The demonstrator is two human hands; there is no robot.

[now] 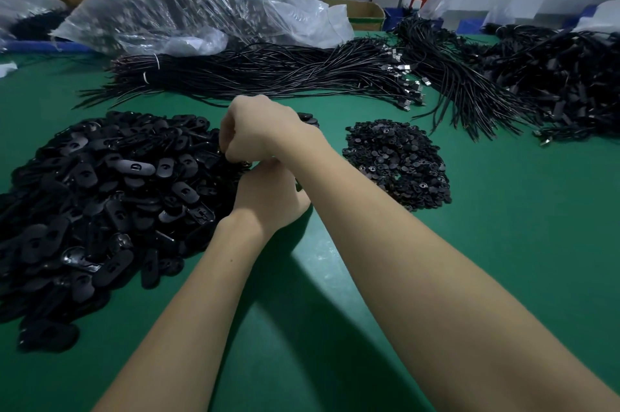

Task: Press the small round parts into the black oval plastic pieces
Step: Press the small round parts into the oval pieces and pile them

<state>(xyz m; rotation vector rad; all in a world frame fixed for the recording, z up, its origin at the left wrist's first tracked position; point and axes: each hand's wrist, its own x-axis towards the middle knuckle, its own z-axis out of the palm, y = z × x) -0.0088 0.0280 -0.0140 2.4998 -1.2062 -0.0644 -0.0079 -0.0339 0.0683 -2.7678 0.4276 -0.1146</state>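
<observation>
The right hand hung over the near-right edge of the oval pile, fingers curled down in a loose fist; what it gripped, if anything, could not be told. The left hand sat just below it at the same edge of the pile, fingers bent toward the ovals and touching the right wrist, its grip hidden too. The round parts lay in a smaller heap to the right of the oval pile, apart from it, on the green surface. Behind the pile lay bundled cables, and beyond those a clear plastic bag
</observation>
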